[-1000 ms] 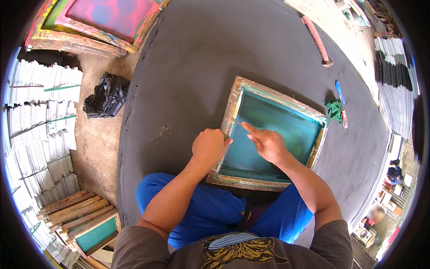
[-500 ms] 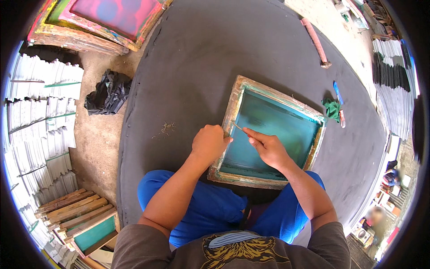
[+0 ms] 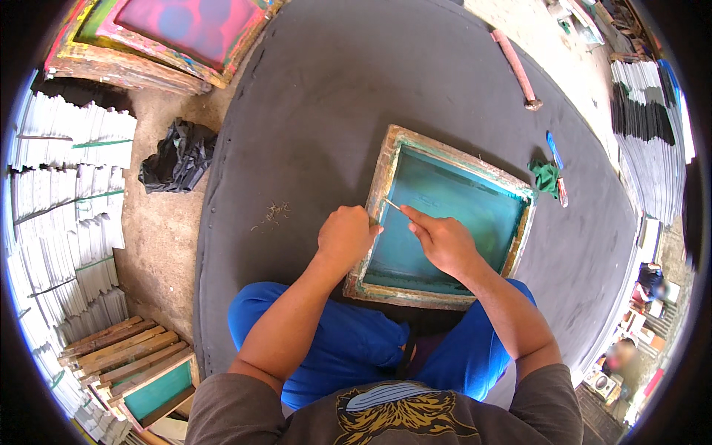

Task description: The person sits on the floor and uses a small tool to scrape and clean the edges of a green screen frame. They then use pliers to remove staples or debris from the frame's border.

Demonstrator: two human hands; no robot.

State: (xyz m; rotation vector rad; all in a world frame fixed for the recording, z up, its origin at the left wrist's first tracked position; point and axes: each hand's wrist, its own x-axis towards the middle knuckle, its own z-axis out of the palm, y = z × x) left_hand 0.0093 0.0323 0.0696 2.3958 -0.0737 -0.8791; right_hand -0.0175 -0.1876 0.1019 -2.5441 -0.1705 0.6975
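Note:
A wooden screen-printing frame (image 3: pixel 452 298) with teal mesh (image 3: pixel 445 215) lies tilted on the dark surface before me. My left hand (image 3: pixel 347 234) is closed over its left rail, thumb toward the mesh. In my right hand (image 3: pixel 443 241) is a slim tool like a screwdriver (image 3: pixel 391 203), with a thin, light shaft. Its tip meets the inner side of the left rail, just above my left hand. My fingers hide most of its handle. Left of the frame lies a small scatter of thin, pale bits (image 3: pixel 276 213), perhaps staples.
A hammer (image 3: pixel 517 68) with a pinkish handle lies at the far right. Closer are a green cloth (image 3: pixel 545 178) and a blue-ended tool (image 3: pixel 555 148). Left on the floor sit a black plastic bag (image 3: pixel 178 156), stacked white sheets (image 3: pixel 67 200) and more frames (image 3: pixel 156 389).
My right hand has turned slightly, and more of the tool's pale shaft shows. Its tip stays by the left rail. My left hand keeps its hold on the frame.

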